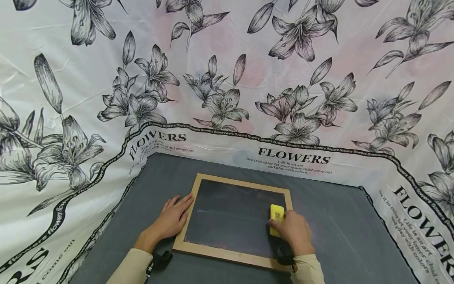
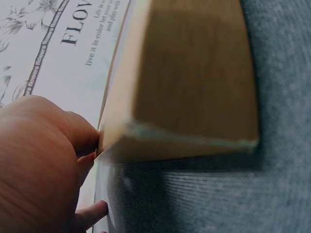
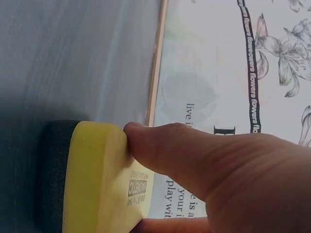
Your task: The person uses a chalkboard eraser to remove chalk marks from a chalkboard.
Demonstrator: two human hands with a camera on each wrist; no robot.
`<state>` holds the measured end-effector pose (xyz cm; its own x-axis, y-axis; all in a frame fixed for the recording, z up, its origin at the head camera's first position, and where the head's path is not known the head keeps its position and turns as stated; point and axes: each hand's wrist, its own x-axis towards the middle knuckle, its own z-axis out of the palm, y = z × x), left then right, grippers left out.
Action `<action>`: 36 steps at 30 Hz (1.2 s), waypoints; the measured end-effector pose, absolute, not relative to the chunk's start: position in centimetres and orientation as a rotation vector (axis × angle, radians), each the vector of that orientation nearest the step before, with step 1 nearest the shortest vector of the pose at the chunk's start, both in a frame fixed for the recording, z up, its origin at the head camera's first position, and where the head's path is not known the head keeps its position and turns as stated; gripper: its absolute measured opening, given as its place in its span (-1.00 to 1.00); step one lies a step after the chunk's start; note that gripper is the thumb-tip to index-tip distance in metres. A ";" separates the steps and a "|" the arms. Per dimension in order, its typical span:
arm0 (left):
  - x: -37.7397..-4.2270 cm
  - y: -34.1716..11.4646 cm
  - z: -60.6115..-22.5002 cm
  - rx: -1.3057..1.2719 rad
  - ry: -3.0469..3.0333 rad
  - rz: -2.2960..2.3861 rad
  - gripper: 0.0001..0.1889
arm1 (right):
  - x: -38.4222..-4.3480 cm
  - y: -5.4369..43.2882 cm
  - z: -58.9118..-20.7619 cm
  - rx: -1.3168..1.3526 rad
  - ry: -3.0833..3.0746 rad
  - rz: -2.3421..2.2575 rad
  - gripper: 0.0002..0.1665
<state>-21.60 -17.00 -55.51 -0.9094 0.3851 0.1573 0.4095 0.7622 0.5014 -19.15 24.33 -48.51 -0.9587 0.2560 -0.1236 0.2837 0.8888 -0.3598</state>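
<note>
A small chalkboard (image 1: 234, 217) with a light wooden frame (image 1: 216, 252) lies on the grey cloth surface. My right hand (image 1: 297, 230) grips a yellow board eraser (image 1: 276, 215) near the board's right side. In the right wrist view the eraser (image 3: 87, 174) has its dark felt pad (image 3: 53, 170) against the board, with my thumb on its yellow body. My left hand (image 1: 172, 219) rests with extended fingers on the frame's left edge. A corner of the wooden frame (image 2: 194, 73) looms close in the left wrist view, beside the left hand (image 2: 39, 165).
A grey cloth (image 1: 347, 228) covers the surface around the board. White fabric (image 1: 227, 146) printed with flowers and lettering rises behind it and along both sides. Faint pale streaks show on the board.
</note>
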 end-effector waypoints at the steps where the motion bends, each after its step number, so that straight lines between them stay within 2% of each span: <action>1: -21.6 -17.0 -55.5 -0.654 -2.907 -0.841 -0.42 | -19.2 24.4 -48.5 0.425 2.983 -0.583 -0.33; 25: -21.6 -17.0 -55.5 -0.651 -2.904 -0.830 -0.42 | -19.1 25.6 -48.3 0.475 2.937 -0.564 -0.26; 36: -21.6 -17.1 -55.5 -0.662 -2.915 -0.810 -0.41 | -19.2 25.7 -48.4 0.476 2.932 -0.555 -0.30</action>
